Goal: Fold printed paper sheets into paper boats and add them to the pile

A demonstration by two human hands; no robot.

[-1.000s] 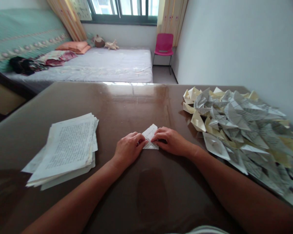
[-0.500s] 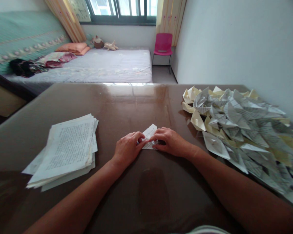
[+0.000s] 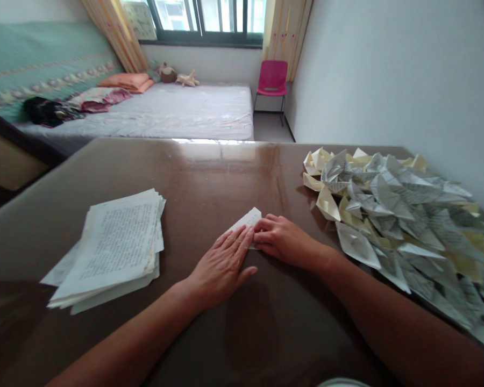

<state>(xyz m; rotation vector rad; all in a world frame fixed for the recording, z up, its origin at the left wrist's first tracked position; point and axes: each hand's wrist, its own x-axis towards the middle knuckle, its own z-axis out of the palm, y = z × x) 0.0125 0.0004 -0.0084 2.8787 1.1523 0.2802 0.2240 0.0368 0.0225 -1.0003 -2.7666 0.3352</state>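
Note:
A small piece of folded printed paper [image 3: 248, 218] lies on the brown table in front of me, partly covered by both hands. My left hand [image 3: 223, 263] rests flat across its lower left part, fingers stretched out and thumb apart. At the paper's right edge is my right hand [image 3: 284, 240], its fingers curled and pressed together on the paper. The paper's lower part is mostly hidden under the fingers.
A stack of printed sheets [image 3: 116, 244] lies on the table [image 3: 193, 183] to the left. Many folded paper boats [image 3: 391, 199] are heaped at the right, near the wall. Beyond the table stand a bed [image 3: 201, 110] and a pink chair [image 3: 273, 79].
My left hand has gone from pinching the paper's edge to lying flat over it, fingers extended. The right hand has shifted slightly to the right, still at the paper. The view has tilted slightly.

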